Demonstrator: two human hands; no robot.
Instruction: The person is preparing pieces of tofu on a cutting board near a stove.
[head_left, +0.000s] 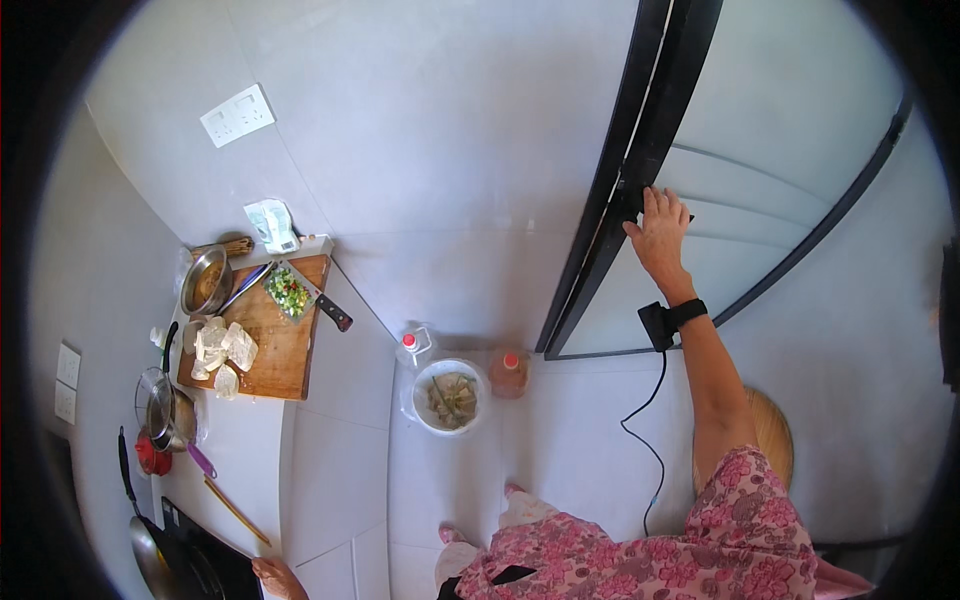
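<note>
My right hand (658, 231) is on the dark handle (691, 218) of a black-framed frosted glass door (780, 97). The handle is mostly hidden under my palm, its end showing beside the fingers; my thumb lies toward the door's black edge. A black strap with a small box (658, 324) circles that wrist, and a cable hangs from it. At the bottom left, my left hand (279, 577) touches or hovers by the front edge of the white counter (251, 442), next to a black cooktop (225, 555). Its fingers are only partly visible.
A wooden cutting board (289, 360) holds a cleaver (334, 311) with chopped greens and several clear bags (217, 345). Pots and a wok (154, 555) line the counter. On the floor stand a white bucket (480, 416), a clear jug (414, 349) and a reddish jug (510, 379).
</note>
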